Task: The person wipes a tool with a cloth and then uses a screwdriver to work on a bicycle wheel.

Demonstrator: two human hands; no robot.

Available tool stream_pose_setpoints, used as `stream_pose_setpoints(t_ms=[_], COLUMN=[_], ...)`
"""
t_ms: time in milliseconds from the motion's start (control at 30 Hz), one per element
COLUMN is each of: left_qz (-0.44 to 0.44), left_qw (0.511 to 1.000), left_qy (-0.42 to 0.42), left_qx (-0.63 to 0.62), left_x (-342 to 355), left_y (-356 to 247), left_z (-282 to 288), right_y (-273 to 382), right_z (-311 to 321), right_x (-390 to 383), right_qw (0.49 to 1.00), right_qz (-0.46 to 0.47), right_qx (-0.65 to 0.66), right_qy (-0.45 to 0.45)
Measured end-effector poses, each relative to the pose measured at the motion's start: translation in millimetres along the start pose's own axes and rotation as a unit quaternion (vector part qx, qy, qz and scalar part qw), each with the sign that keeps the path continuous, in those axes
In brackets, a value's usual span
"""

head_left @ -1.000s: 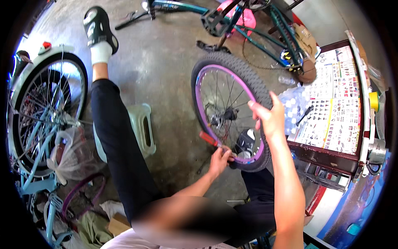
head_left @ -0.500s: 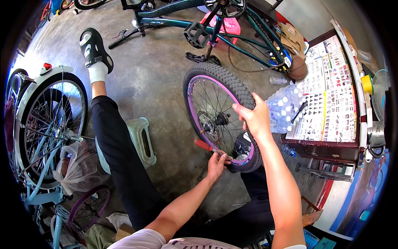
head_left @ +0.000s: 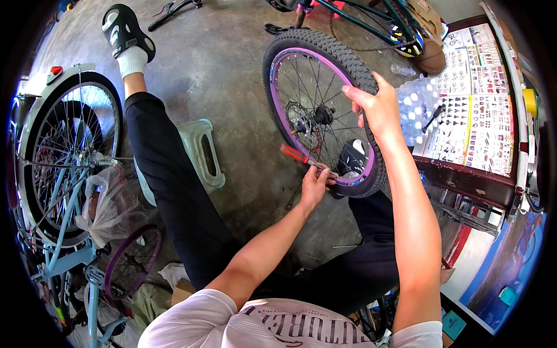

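Note:
A bicycle wheel with a purple rim and knobby black tyre stands tilted before me, with dark spokes and a brake disc at its hub. My right hand is closed around the tyre on its right side, thumb over the rim. At the lower rim, my left hand is closed, its fingertips pinching the shaft of a red-handled screwdriver. The handle points up and left, and the shaft lies against the rim. The fingers partly hide the shaft's tip. Behind the lower spokes shows my shoe.
A pale plastic stool stands by my left leg. At left are a light-blue bicycle and a loose purple rim. Bottled water sits beside a chart-covered cabinet at right. A dark green bicycle frame lies beyond.
My view has tilted down, so the far bicycle frame slides up out of sight and more of my shirt shows. Both hands keep their places on the wheel and screwdriver.

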State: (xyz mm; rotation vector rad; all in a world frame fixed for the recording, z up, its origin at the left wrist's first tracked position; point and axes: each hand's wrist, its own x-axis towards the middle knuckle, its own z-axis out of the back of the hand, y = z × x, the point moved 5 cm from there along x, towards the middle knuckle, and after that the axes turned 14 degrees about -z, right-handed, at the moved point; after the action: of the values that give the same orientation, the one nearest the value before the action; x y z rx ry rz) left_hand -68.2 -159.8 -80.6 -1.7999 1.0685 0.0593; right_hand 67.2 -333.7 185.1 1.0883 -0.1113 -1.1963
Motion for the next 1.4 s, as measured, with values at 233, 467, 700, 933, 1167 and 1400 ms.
stream_pose_setpoints(t_ms=[233, 467, 700, 933, 1167, 1400], left_qz=[0.002, -0.003, -0.006, -0.001, 0.005, 0.005], left_qw=[1.000, 1.000, 1.000, 1.000, 1.000, 1.000], left_qy=[-0.001, 0.000, -0.002, 0.010, 0.012, 0.009], left_qx=[0.007, 0.004, 0.003, 0.007, 0.001, 0.003], left_x=[0.5, 0.8, 0.1, -1.9, -0.7, -0.3], left_y=[-2.8, -2.3, -2.7, -5.2, -1.0, -4.0], left_z=[0.4, 1.6, 2.5, 1.0, 3.1, 4.7], right_y=[2.4, 3.8, 3.7, 2.9, -0.9, 2.0], right_z=[-1.8, -1.8, -2.5, -3.5, -2.0, -3.2], right_x=[0.3, -2.8, -1.5, -2.3, 1.5, -1.0], right_qw=[1.000, 1.000, 1.000, 1.000, 1.000, 1.000], right_qz=[0.002, -0.001, 0.011, 0.002, 0.000, -0.003], right_qx=[0.003, -0.010, -0.011, -0.006, 0.000, -0.009], right_qy=[0.018, 0.011, 0.007, 0.004, -0.006, -0.003])
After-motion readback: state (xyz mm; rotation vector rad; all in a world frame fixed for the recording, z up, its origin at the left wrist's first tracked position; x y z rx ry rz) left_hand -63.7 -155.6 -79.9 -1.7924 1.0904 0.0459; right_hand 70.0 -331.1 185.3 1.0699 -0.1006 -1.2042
